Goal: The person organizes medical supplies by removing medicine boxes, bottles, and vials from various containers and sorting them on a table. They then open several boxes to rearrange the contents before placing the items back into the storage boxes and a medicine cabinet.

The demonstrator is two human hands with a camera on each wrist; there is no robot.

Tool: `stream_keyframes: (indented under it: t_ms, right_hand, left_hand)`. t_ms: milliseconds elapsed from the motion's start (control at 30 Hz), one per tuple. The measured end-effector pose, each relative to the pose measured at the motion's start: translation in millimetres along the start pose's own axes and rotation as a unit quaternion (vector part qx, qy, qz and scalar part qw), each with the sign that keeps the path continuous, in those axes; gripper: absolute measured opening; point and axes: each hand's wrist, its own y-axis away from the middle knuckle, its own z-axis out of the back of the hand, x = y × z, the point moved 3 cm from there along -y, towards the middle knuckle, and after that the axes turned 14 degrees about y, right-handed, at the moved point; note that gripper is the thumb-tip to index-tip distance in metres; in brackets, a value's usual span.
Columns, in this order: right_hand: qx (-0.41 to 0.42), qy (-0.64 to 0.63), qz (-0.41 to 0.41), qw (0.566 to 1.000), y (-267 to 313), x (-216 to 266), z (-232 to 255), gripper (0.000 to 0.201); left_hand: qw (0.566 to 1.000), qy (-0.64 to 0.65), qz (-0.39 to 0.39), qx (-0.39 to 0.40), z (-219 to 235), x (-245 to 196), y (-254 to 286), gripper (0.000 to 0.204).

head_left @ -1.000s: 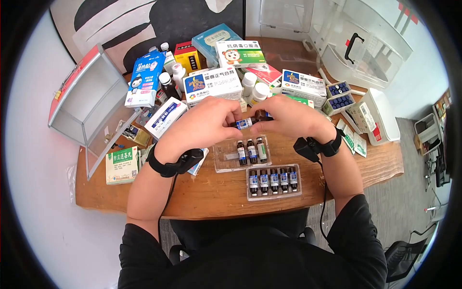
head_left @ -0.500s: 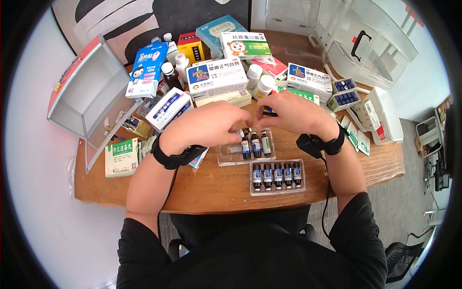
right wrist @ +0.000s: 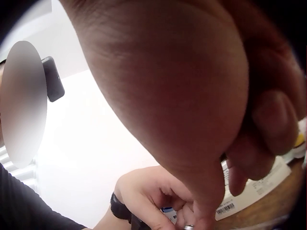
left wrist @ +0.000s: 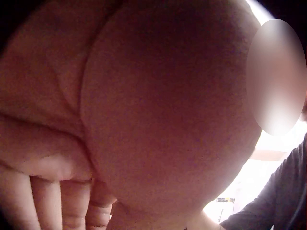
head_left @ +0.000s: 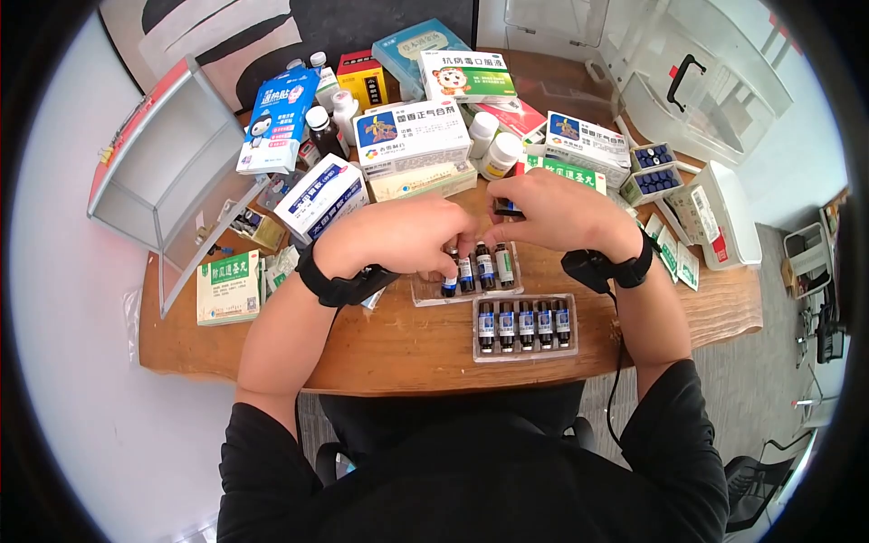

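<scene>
In the head view, my left hand pinches a small brown glass vial with a blue label at the left end of a clear plastic tray. Beside it, 3 more vials stand in a row in that tray; one has a green and white label. My right hand is just above the tray's far right side. Its curled fingers hold another dark vial, mostly hidden by the hand. The right wrist view shows my left hand close to the right thumb.
Nearer the body lies a second clear tray filled with several blue-labelled vials. Medicine boxes and white bottles crowd the far side. An open clear-walled case stands at left, with a white bin at right.
The hands were together around the vials; the left has moved down and nearer with its vial to the tray's left end. The right keeps its vial. The head view has shifted slightly.
</scene>
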Motion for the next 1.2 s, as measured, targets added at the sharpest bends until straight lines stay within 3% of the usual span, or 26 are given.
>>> stream_keyframes:
  t_ms: [100,433,833,1200]
  right_hand:
    - [-0.055,0.010,0.031,0.998,1,-4,-7,0.037]
    - [-0.011,-0.007,0.060,0.998,0,2,-4,0.031]
    - [0.001,-0.026,0.087,0.996,1,3,-5,0.027]
    - [0.036,-0.043,0.068,0.996,-1,12,-3,0.029]
  left_hand:
    - [1.000,-0.024,-0.004,0.005,2,2,-2,0.023]
    - [0.985,-0.138,-0.090,-0.049,-1,15,-8,0.021]
    - [0.985,-0.154,0.001,-0.077,-5,12,-9,0.033]
    - [0.985,-0.150,-0.011,-0.084,-8,16,-13,0.040]
